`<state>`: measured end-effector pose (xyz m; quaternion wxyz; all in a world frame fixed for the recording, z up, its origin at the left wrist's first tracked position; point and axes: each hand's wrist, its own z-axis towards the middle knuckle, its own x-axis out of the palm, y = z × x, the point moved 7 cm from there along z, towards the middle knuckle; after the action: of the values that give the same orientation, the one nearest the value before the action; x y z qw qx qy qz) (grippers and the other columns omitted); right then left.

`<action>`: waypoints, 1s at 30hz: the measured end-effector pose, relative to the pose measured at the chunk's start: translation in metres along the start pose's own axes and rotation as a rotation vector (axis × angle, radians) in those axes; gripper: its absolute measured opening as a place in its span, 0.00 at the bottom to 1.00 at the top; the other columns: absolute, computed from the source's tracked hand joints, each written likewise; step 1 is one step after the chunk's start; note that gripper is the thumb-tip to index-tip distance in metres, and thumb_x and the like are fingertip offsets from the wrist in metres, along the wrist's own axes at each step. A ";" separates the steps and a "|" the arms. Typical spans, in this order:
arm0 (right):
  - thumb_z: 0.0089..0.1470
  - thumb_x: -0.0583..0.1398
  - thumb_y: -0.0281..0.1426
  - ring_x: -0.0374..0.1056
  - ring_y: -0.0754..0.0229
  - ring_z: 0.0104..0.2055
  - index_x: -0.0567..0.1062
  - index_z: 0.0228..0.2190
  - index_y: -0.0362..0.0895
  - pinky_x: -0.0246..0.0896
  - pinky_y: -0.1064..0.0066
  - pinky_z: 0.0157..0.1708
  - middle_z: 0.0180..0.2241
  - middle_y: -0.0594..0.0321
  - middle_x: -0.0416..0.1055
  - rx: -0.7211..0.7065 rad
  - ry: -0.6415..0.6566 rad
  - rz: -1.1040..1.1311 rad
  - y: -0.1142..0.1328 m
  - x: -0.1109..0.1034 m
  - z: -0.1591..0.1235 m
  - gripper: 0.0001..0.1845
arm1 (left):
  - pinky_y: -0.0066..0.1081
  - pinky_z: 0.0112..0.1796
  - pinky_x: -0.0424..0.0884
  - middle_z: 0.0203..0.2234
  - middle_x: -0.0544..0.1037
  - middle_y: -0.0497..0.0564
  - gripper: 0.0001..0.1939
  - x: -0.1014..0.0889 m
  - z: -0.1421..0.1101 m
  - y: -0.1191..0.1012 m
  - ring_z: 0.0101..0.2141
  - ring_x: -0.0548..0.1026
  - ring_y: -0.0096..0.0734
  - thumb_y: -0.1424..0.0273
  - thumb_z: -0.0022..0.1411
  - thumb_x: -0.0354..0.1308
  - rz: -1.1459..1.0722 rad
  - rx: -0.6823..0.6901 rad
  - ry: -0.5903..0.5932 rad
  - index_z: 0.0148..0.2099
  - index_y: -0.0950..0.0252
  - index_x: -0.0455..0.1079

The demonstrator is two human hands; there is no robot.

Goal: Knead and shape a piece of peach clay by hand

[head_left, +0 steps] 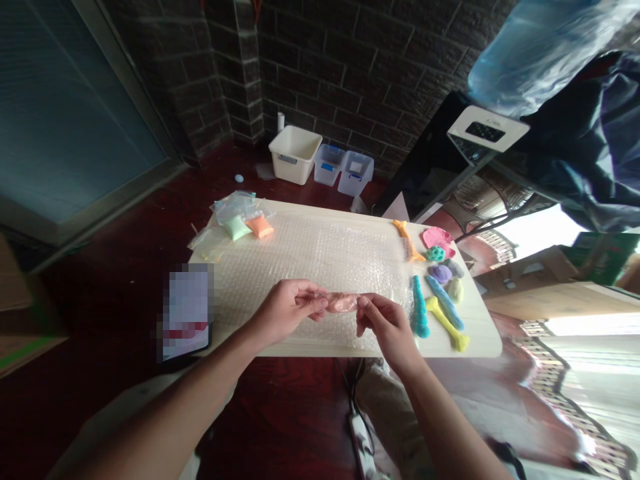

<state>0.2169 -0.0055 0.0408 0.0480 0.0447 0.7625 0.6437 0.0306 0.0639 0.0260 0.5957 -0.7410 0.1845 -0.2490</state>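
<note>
Between my two hands, above the near part of the table, a small clear plastic packet of peach-pink clay is stretched sideways. My left hand pinches its left end with thumb and fingers. At the other end, my right hand grips the plastic the same way. Beneath them lies a sheet of bubble wrap covering much of the table. Just right of my right hand is a teal clay piece, with a yellow bone-shaped clay piece and a blue clay strip beside it.
More clay shapes, including an orange bone and a pink piece, lie at the table's right. Green and orange clay packets sit far left. A blurred tablet-like device is at the left edge. Bins stand beyond.
</note>
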 end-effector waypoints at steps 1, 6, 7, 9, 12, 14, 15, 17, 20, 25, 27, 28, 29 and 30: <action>0.63 0.65 0.49 0.66 0.64 0.25 0.79 0.32 0.42 0.66 0.70 0.26 0.27 0.64 0.69 -0.001 0.001 -0.004 -0.001 0.001 0.000 0.22 | 0.36 0.37 0.78 0.35 0.84 0.59 0.20 -0.003 0.001 0.001 0.33 0.82 0.37 0.60 0.61 0.70 0.013 -0.005 -0.043 0.48 0.72 0.79; 0.66 0.62 0.47 0.70 0.60 0.29 0.76 0.35 0.43 0.67 0.67 0.30 0.29 0.61 0.72 -0.046 0.001 -0.155 0.001 -0.002 -0.003 0.19 | 0.32 0.33 0.73 0.27 0.83 0.53 0.11 -0.011 0.000 -0.011 0.28 0.78 0.33 0.64 0.62 0.68 0.170 0.080 -0.144 0.40 0.69 0.82; 0.65 0.63 0.47 0.73 0.57 0.32 0.76 0.38 0.43 0.68 0.65 0.32 0.33 0.59 0.75 -0.095 -0.016 -0.230 0.005 -0.004 -0.004 0.18 | 0.32 0.34 0.74 0.28 0.83 0.53 0.10 -0.010 -0.001 -0.014 0.30 0.79 0.33 0.65 0.63 0.67 0.210 0.100 -0.139 0.40 0.67 0.82; 0.64 0.64 0.44 0.75 0.51 0.44 0.75 0.49 0.44 0.71 0.61 0.41 0.45 0.52 0.77 -0.225 -0.019 -0.386 0.017 -0.004 -0.007 0.19 | 0.32 0.37 0.74 0.31 0.85 0.52 0.06 -0.003 -0.004 -0.020 0.33 0.81 0.34 0.69 0.64 0.65 0.324 0.153 -0.105 0.39 0.65 0.83; 0.64 0.65 0.41 0.73 0.50 0.51 0.72 0.58 0.46 0.68 0.60 0.49 0.52 0.52 0.76 -0.295 0.168 -0.538 0.024 0.014 -0.013 0.24 | 0.32 0.41 0.73 0.34 0.85 0.50 0.06 0.012 -0.010 -0.028 0.37 0.82 0.34 0.74 0.65 0.63 0.494 0.258 -0.025 0.38 0.62 0.82; 0.66 0.64 0.40 0.72 0.56 0.40 0.75 0.51 0.46 0.66 0.65 0.40 0.41 0.58 0.77 -0.245 0.304 -0.578 0.018 0.028 -0.016 0.16 | 0.32 0.41 0.73 0.34 0.85 0.49 0.06 0.018 -0.013 -0.029 0.37 0.81 0.33 0.74 0.66 0.62 0.507 0.299 0.000 0.38 0.62 0.80; 0.67 0.63 0.41 0.69 0.59 0.35 0.76 0.45 0.46 0.63 0.67 0.36 0.34 0.62 0.74 -0.215 0.334 -0.575 0.014 0.033 -0.017 0.12 | 0.32 0.42 0.73 0.35 0.84 0.50 0.05 0.019 -0.013 -0.028 0.38 0.81 0.33 0.73 0.68 0.61 0.477 0.300 -0.004 0.40 0.62 0.79; 0.69 0.60 0.42 0.64 0.62 0.30 0.73 0.38 0.46 0.60 0.69 0.31 0.28 0.67 0.68 -0.167 0.311 -0.508 0.008 0.037 -0.017 0.13 | 0.32 0.42 0.75 0.37 0.83 0.51 0.07 0.017 -0.011 -0.023 0.39 0.81 0.34 0.68 0.69 0.61 0.365 0.271 -0.034 0.47 0.63 0.77; 0.71 0.58 0.45 0.65 0.63 0.29 0.69 0.43 0.47 0.62 0.70 0.30 0.30 0.67 0.67 -0.111 0.219 -0.300 0.000 0.038 -0.015 0.14 | 0.32 0.39 0.76 0.37 0.82 0.52 0.16 0.014 -0.006 -0.011 0.38 0.81 0.34 0.60 0.66 0.66 0.169 0.187 -0.063 0.50 0.64 0.74; 0.74 0.52 0.47 0.63 0.63 0.27 0.64 0.49 0.48 0.60 0.71 0.27 0.31 0.66 0.72 -0.077 0.192 -0.162 -0.004 0.040 -0.014 0.16 | 0.30 0.33 0.73 0.30 0.81 0.52 0.14 0.022 -0.001 -0.002 0.29 0.78 0.30 0.60 0.65 0.67 0.052 0.076 -0.007 0.39 0.67 0.76; 0.74 0.52 0.47 0.65 0.61 0.27 0.64 0.47 0.49 0.60 0.69 0.27 0.29 0.66 0.73 -0.085 0.150 -0.252 -0.002 0.034 -0.013 0.15 | 0.30 0.32 0.72 0.27 0.80 0.51 0.13 0.024 -0.002 -0.004 0.28 0.77 0.30 0.61 0.65 0.66 0.092 0.084 -0.020 0.36 0.67 0.77; 0.74 0.52 0.47 0.67 0.60 0.28 0.65 0.45 0.48 0.61 0.68 0.29 0.29 0.65 0.73 -0.108 0.122 -0.320 0.000 0.029 -0.011 0.15 | 0.31 0.33 0.72 0.27 0.80 0.51 0.12 0.024 -0.003 -0.005 0.29 0.76 0.30 0.62 0.65 0.66 0.112 0.093 -0.023 0.35 0.67 0.77; 0.73 0.53 0.47 0.68 0.59 0.30 0.66 0.43 0.48 0.62 0.67 0.32 0.30 0.64 0.73 -0.141 0.102 -0.392 0.004 0.025 -0.010 0.15 | 0.31 0.33 0.72 0.27 0.80 0.51 0.12 0.025 -0.003 -0.006 0.29 0.76 0.31 0.63 0.65 0.65 0.125 0.099 -0.020 0.35 0.67 0.77; 0.73 0.54 0.46 0.69 0.59 0.31 0.67 0.40 0.47 0.62 0.67 0.34 0.30 0.63 0.73 -0.178 0.099 -0.458 0.007 0.023 -0.009 0.16 | 0.31 0.34 0.71 0.28 0.80 0.52 0.11 0.025 -0.004 -0.007 0.29 0.76 0.30 0.63 0.65 0.65 0.125 0.100 -0.013 0.36 0.67 0.77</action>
<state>0.1933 -0.0102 0.0493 0.1590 -0.1650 0.6944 0.6822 0.0487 0.0479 0.0371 0.6475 -0.6990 0.2140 -0.2152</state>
